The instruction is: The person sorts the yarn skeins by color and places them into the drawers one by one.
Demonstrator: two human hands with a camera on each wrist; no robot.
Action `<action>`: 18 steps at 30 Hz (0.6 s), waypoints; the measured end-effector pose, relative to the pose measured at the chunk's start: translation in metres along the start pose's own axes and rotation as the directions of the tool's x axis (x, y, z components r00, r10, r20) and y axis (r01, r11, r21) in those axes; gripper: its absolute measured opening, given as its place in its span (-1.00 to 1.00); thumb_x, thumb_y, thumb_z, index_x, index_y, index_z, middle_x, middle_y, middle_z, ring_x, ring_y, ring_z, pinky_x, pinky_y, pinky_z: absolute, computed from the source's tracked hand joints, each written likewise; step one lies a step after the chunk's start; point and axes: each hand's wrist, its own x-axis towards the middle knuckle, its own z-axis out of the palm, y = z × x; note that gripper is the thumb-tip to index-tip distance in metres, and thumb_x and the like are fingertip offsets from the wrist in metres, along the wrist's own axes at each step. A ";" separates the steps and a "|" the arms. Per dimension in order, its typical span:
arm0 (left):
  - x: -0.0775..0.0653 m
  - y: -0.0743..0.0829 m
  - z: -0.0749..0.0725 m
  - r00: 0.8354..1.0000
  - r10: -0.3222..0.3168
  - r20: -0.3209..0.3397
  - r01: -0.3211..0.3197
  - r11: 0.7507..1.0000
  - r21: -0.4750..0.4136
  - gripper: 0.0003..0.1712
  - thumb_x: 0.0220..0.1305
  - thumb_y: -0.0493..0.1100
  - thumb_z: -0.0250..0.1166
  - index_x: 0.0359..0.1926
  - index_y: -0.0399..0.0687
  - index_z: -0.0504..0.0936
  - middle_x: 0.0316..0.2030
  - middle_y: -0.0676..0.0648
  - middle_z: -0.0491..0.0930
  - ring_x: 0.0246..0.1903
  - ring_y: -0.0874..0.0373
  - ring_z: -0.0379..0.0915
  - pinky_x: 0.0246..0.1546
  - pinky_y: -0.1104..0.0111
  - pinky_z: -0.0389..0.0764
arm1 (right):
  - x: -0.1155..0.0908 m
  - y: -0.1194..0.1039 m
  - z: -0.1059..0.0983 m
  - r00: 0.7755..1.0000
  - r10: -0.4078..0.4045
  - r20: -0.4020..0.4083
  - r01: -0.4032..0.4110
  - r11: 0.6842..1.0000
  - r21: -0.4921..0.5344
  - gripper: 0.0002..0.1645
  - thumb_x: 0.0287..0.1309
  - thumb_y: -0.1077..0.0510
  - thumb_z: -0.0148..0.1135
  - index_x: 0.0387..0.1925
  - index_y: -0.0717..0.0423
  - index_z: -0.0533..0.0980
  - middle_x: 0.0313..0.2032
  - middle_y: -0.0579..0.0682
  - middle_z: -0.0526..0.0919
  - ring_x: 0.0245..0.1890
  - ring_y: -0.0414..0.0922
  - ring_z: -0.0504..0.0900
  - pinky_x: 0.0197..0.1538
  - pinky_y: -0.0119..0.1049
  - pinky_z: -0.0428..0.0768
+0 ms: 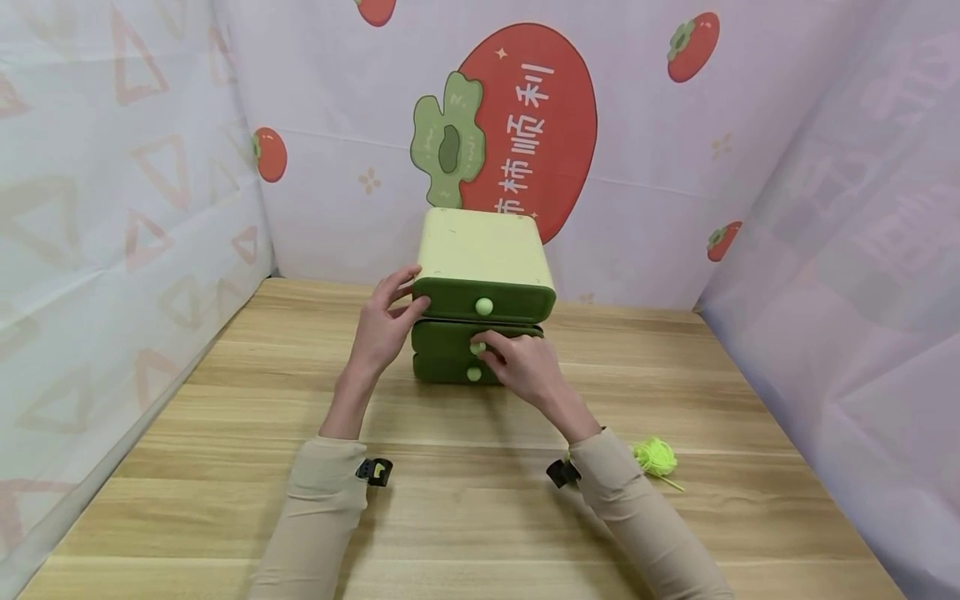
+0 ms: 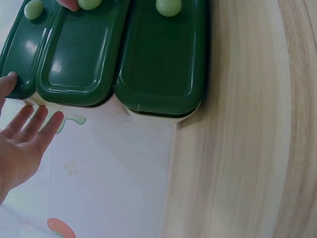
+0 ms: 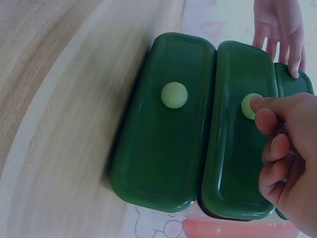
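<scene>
A small three-drawer cabinet (image 1: 483, 246) with a cream top and dark green drawer fronts stands on the table. Round pale green knobs sit on its drawers. My right hand (image 1: 525, 362) pinches the middle drawer's knob (image 3: 248, 106) between thumb and forefinger, the other fingers curled. With its thumb on the front of the top drawer (image 2: 20, 79) and its straight fingers along the cabinet's left side, my left hand (image 1: 381, 325) touches the upper left corner. The bottom drawer (image 3: 158, 139) has its knob (image 3: 174, 95) free of any hand.
A ball of bright yellow-green yarn (image 1: 656, 457) lies on the wooden table (image 1: 465, 533) beside my right forearm, a loose end trailing. Behind the cabinet hangs a pale cloth (image 1: 330, 225) printed with red persimmons. Similar cloth sheets flank the table on both sides.
</scene>
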 end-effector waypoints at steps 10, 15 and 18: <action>-0.001 -0.004 0.002 0.995 0.085 0.057 -0.093 0.982 0.162 -0.11 0.13 -0.20 0.51 0.43 0.18 0.29 0.30 -0.13 0.34 0.27 -0.16 0.39 0.16 -0.06 0.56 | 0.001 0.007 0.004 0.999 0.007 -0.031 -0.007 1.000 0.004 -0.79 0.22 0.13 0.39 -0.10 -0.11 0.67 -0.77 -0.16 0.45 -0.81 -0.33 0.18 -0.69 -0.47 0.17; 0.000 -0.005 0.002 0.991 0.090 0.098 -0.112 0.963 0.244 0.03 0.05 -0.32 0.54 0.46 0.15 0.18 0.28 -0.19 0.27 0.21 -0.24 0.43 0.14 -0.04 0.58 | 0.001 0.007 0.005 0.999 0.010 -0.031 -0.010 1.000 -0.003 -0.79 0.22 0.11 0.38 -0.09 -0.13 0.67 -0.78 -0.17 0.42 -0.81 -0.33 0.17 -0.70 -0.47 0.15; 0.000 -0.006 0.002 0.990 0.082 0.111 -0.110 0.954 0.279 0.08 0.02 -0.36 0.54 0.47 0.16 0.13 0.29 -0.20 0.25 0.17 -0.25 0.48 0.15 -0.02 0.58 | 0.001 0.007 0.006 1.000 0.015 -0.025 -0.015 1.000 0.001 -0.79 0.24 0.10 0.37 -0.08 -0.13 0.66 -0.79 -0.16 0.40 -0.81 -0.33 0.16 -0.70 -0.47 0.13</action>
